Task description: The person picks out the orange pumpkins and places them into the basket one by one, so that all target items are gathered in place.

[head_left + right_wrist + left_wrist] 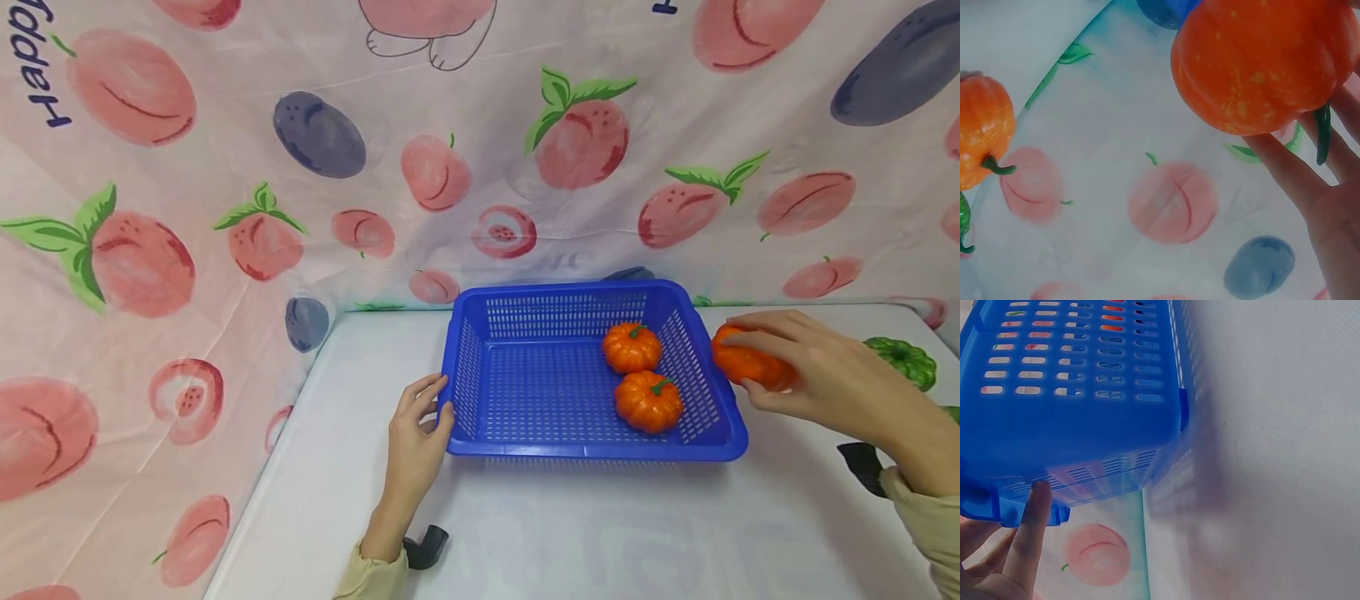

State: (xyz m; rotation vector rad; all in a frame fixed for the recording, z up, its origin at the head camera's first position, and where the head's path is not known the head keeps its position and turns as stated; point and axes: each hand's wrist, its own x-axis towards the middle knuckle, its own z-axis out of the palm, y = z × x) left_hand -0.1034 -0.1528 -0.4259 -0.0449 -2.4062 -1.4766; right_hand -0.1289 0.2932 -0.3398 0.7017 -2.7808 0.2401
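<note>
A blue plastic basket (pixel 555 451) stands on the white table with two small orange pumpkins in its right part, one (pixel 632 347) behind the other (pixel 648 402). At the basket's left end, my left hand (pixel 417 433) grips the rim; the left wrist view shows a finger (pixel 1034 525) against the basket's outer side. My right hand (pixel 806 367) holds another orange pumpkin (pixel 753 365) just outside the right rim. From the right wrist, this pumpkin (pixel 1260 62) looks ribbed and speckled, with a dark green stem, and fingers pass behind it.
To the right, past my right hand, lies a green pumpkin (pixel 902 362), with another green thing at the frame's edge. An orange pumpkin (pixel 985 128) shows at the left of the right wrist view. Fruit-printed cloth (pixel 450 242) hangs behind and left of the table.
</note>
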